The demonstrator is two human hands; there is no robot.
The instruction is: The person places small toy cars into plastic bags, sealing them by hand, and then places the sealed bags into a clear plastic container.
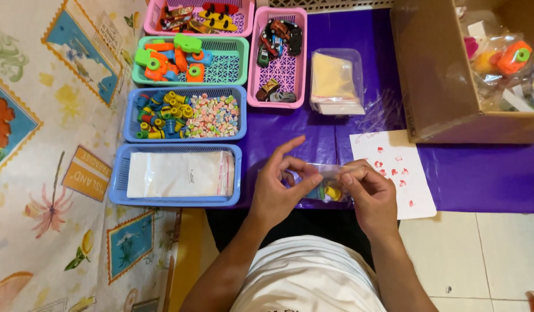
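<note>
1. Surface: a purple sheet (463, 173) over the work area, with a printed floral cloth (53, 144) to the left and pale floor tiles (481, 260) at lower right.
2. Far left, nearest the person: a blue basket (119, 179) holding a stack of flat clear zip bags (180, 173).
3. Above it: a second blue basket (131, 115) with small coloured plastic pieces and pastel beads.
4. Above that: a green basket (226, 66) of orange, green and blue toys; a pink basket (154, 14) at the top edge.
5. Centre: a tall pink basket (281, 69) of toy cars; just right of it, a clear pack of flat yellow items (335, 81).
6. Left hand (278, 185): fingers closed on the left end of a small clear bag (327, 176), index finger raised.
7. Right hand (368, 193): pinching the bag's right end; small coloured pieces show inside, held just above the sheet's near edge.
8. Right of the hands: a white sheet with red marks (394, 173).
9. Far right: an open cardboard box (440, 75) of bagged toys.
</note>
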